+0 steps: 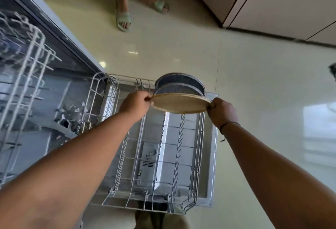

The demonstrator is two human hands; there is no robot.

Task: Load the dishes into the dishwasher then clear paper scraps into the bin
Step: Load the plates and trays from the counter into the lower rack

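Observation:
A tan round plate (pixel 179 104) hangs over the far end of the pulled-out lower dishwasher rack (pixel 138 158). My left hand (pixel 135 103) pinches its left rim and my right hand (pixel 221 110) pinches its right rim. Just behind it two grey-blue plates (pixel 181 83) stand upright in the rack's far slots. The rest of the lower rack holds nothing I can see. The upper rack (pixel 27 61) sits at the left, blurred.
The open dishwasher door (pixel 211 165) lies flat under the rack. Another person's feet in green sandals (pixel 125 19) stand on the glossy tiled floor beyond. Beige cabinets (pixel 272 1) line the far right.

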